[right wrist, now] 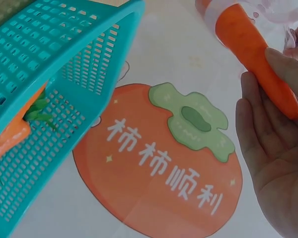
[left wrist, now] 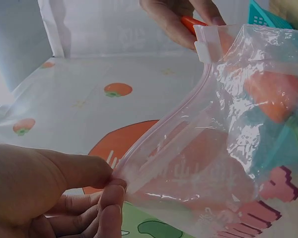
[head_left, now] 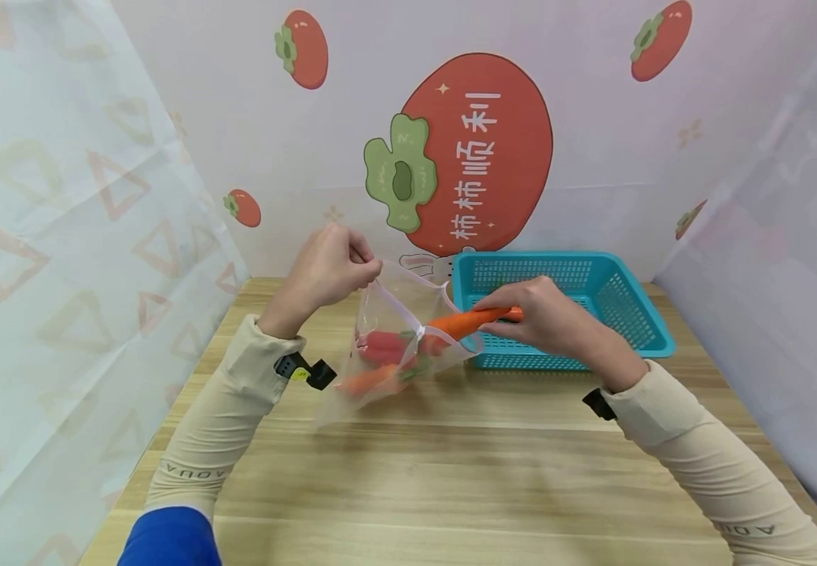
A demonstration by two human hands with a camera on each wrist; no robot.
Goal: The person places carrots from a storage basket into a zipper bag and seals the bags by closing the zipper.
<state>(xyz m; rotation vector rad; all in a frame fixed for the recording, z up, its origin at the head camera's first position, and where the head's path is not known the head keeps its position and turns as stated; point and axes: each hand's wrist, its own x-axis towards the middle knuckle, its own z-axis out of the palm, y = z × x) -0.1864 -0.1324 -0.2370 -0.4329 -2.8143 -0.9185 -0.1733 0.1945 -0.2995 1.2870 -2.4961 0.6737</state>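
Note:
My left hand (head_left: pixel 333 267) pinches the top edge of a clear zip bag (head_left: pixel 380 310), holding its mouth up at the left. In the left wrist view the bag's white slider (left wrist: pixel 204 49) sits at the far end of the zip. My right hand (head_left: pixel 539 318) holds an orange carrot (head_left: pixel 461 323) between thumb and fingers, its far end inside the bag's mouth. Through the plastic show another carrot (head_left: pixel 373 380) and a pinkish-red piece (head_left: pixel 383 346) with some green. The right wrist view shows the held carrot's rounded end (right wrist: pixel 288 101) by the thumb.
A turquoise slotted basket (head_left: pixel 638 314) stands at the back right, just behind my right hand. The right wrist view shows a carrot with green leaves (right wrist: pixel 15 131) inside it. A wooden table (head_left: pixel 450 472) lies under everything, with printed cloth walls (head_left: pixel 592 157) around it.

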